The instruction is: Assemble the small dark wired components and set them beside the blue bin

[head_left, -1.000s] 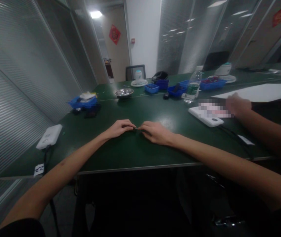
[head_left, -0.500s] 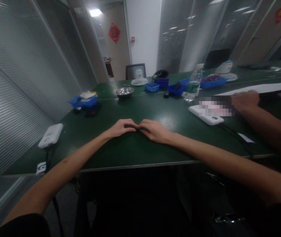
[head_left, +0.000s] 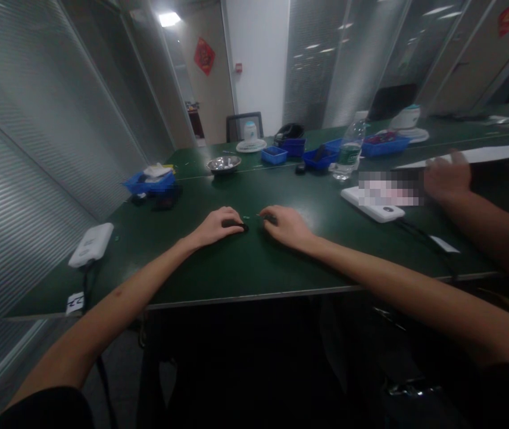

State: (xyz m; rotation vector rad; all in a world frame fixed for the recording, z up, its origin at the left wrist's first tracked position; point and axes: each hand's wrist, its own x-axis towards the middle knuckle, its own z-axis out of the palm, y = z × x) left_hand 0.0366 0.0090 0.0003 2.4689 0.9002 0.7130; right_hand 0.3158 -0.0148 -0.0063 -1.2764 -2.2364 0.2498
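My left hand [head_left: 219, 226] rests low over the green table [head_left: 236, 268], its thumb and fingers closed on a small black object [head_left: 244, 227]. Just to the right, my right hand [head_left: 286, 226] has its fingers curled in a pinch. Something thin shows at its fingertips, too small to make out. A narrow gap separates the two hands, with a tiny light green piece [head_left: 246, 217] on the table near it.
A metal bowl [head_left: 224, 165] and blue trays [head_left: 274, 155] stand farther back. A water bottle [head_left: 349, 152] and white power bank [head_left: 372, 204] are at the right, near another person's hand [head_left: 448, 176]. Another power bank [head_left: 91, 245] lies left.
My hands, which were touching at the fingertips, have moved apart. The black object now shows in my left fingers. The other person's hand has shifted slightly.
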